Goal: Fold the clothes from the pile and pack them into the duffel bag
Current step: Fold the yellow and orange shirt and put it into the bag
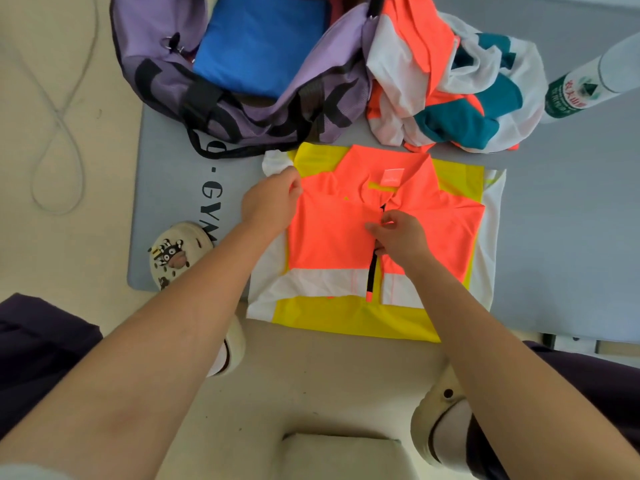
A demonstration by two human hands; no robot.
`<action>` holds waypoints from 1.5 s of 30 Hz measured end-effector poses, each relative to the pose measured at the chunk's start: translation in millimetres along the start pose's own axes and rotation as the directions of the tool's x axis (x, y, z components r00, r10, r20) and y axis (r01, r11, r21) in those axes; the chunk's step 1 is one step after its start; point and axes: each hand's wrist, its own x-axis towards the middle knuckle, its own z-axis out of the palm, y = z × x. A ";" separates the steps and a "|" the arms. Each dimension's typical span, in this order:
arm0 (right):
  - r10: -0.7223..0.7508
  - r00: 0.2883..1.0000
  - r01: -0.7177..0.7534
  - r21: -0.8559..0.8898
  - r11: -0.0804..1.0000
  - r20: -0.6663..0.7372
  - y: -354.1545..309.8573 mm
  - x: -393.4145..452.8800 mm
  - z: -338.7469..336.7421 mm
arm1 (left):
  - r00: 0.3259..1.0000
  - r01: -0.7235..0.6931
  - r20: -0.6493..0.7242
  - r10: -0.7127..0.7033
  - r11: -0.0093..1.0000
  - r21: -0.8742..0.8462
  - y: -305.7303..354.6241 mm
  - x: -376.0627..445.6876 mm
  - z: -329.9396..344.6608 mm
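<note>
My right hand (398, 237) had its fingers curled in a pinch on the orange front of the jacket (329, 237), at the black zip (372, 268). My left hand (268, 202) gripped the folded edge at the left shoulder, fingers bent around the cloth. The jacket lay flat on the grey mat (554, 237), sleeves turned in, on top of a yellow garment (346, 317); I judged the fold partly made, with the final halving and packing outstanding. The purple duffel bag (242, 109) stood open just beyond, a blue folded item (259, 43) already inside. The pile (450, 88) of unfolded clothes remained beside the bag. A bottle (581, 81) lay near the pile, a cord (59, 116) on the floor, slippers (180, 254) at the mat's edge; none blocked the route to the bag.
</note>
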 end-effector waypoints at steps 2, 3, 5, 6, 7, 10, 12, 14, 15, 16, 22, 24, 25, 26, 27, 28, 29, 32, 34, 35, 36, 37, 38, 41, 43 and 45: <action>0.007 1.000 -0.007 -0.007 1.000 -0.010 3.3 0.4 1.4 | 0.998 0.054 -0.018 -0.055 0.996 -0.067 -0.4 -4.3 0.2; -0.003 1.000 0.002 -0.038 0.999 -0.016 5.1 -0.2 1.8 | 0.994 0.108 -0.023 -0.111 0.990 -0.093 -1.6 -8.9 2.2; -0.012 1.000 0.009 -0.108 0.994 -0.022 7.6 -2.6 3.2 | 0.969 0.243 -0.021 -0.246 0.966 -0.092 -5.7 -22.0 9.5; -0.016 1.000 0.013 -0.142 0.990 -0.027 8.0 -4.3 4.6 | 0.954 0.298 0.003 -0.299 0.952 -0.064 -7.5 -30.6 14.2; -0.026 0.999 0.019 -0.178 0.984 -0.034 8.5 -6.0 6.5 | 0.943 0.331 0.042 -0.329 0.943 -0.042 -8.8 -39.9 19.5; -0.061 0.996 0.043 -0.242 0.969 -0.068 10.2 -10.7 11.0 | 0.941 0.329 0.116 -0.318 0.939 -0.101 -10.9 -59.3 34.3; -0.085 0.993 0.059 -0.269 0.961 -0.087 11.9 -13.2 9.6 | 0.944 0.324 0.115 -0.308 0.932 -0.162 -14.0 -60.8 38.3; -0.088 0.992 0.058 -0.296 0.953 -0.089 14.4 -14.0 4.2 | 0.944 0.329 0.088 -0.318 0.926 -0.182 -15.8 -58.5 36.9; -0.086 0.992 0.052 -0.315 0.947 -0.094 16.1 -14.7 0.2 | 0.940 0.340 0.063 -0.335 0.924 -0.176 -15.4 -58.1 35.3; -0.090 0.990 0.050 -0.337 0.940 -0.106 18.1 -14.9 -4.5 | 0.932 0.360 0.024 -0.361 0.918 -0.168 -13.9 -58.2 33.6; -0.149 0.938 0.026 -0.365 0.931 -0.313 35.3 -22.8 -42.4 | 0.961 -0.054 -0.261 0.086 0.990 0.128 35.0 -73.2 42.6; -0.155 0.884 -0.008 -0.347 0.938 -0.440 43.9 -27.0 -59.3 | 0.958 -0.210 -0.142 0.248 0.949 0.237 56.2 -79.4 61.4; -0.130 0.861 -0.057 -0.347 0.936 -0.492 49.7 -29.4 -68.8 | 0.965 -0.234 -0.050 0.256 0.936 0.263 64.3 -83.3 71.4; -0.086 0.846 -0.124 -0.352 0.928 -0.527 56.8 -32.1 -79.0 | 0.973 -0.231 0.052 0.225 0.931 0.281 69.4 -87.4 81.5; -0.024 0.839 -0.200 -0.348 0.916 -0.543 64.9 -35.2 -89.5 | 0.973 -0.215 0.143 0.179 0.929 0.300 71.1 -91.1 91.6; 0.048 0.842 -0.270 -0.342 0.900 -0.538 73.2 -38.4 -99.3 | 0.969 -0.203 0.204 0.141 0.924 0.325 70.2 -94.0 100.8; 0.109 0.851 -0.324 -0.350 0.879 -0.514 80.9 -42.2 -108.0 | 0.965 -0.202 0.233 0.124 0.914 0.351 68.7 -95.8 107.3; 0.160 0.896 -0.343 -0.417 0.842 -0.414 100.0 -51.6 -124.1 | 0.961 -0.199 0.255 0.108 0.910 0.364 69.5 -95.1 112.7; 0.219 0.911 -0.336 -0.318 0.887 -0.350 106.9 -54.1 -128.3 | 0.959 -0.175 0.270 0.084 0.926 0.334 72.9 -91.4 111.1; 0.259 0.914 -0.349 -0.279 0.895 -0.313 110.1 -55.3 -129.5 | 0.957 -0.161 0.281 0.068 0.933 0.321 74.1 -89.9 110.2; 0.286 0.918 -0.362 -0.284 0.888 -0.276 113.4 -57.1 -130.9 | 0.956 -0.147 0.290 0.053 0.939 0.312 75.5 -88.9 109.4; 0.304 0.921 -0.372 -0.321 0.871 -0.244 117.3 -60.1 -132.4 | 0.955 -0.135 0.295 0.041 0.942 0.306 77.0 -88.3 108.4; 0.314 0.924 -0.375 -0.364 0.853 -0.218 121.8 -63.8 -133.9 | 0.954 -0.124 0.299 0.031 0.946 0.299 78.9 -87.8 107.5; 0.324 0.930 -0.367 -0.397 0.841 -0.173 137.5 -76.5 -138.6 | 0.946 -0.057 0.322 -0.028 0.966 0.253 88.8 -84.4 103.9; 0.336 0.930 -0.366 -0.287 0.885 -0.149 145.7 -81.6 -143.2 | 0.934 0.012 0.344 -0.093 0.973 0.231 100.8 -80.4 99.0; 0.333 0.935 -0.349 -0.153 0.925 -0.123 148.3 -84.5 -148.8 | 0.960 0.015 0.269 -0.083 0.969 0.246 115.4 -80.7 92.7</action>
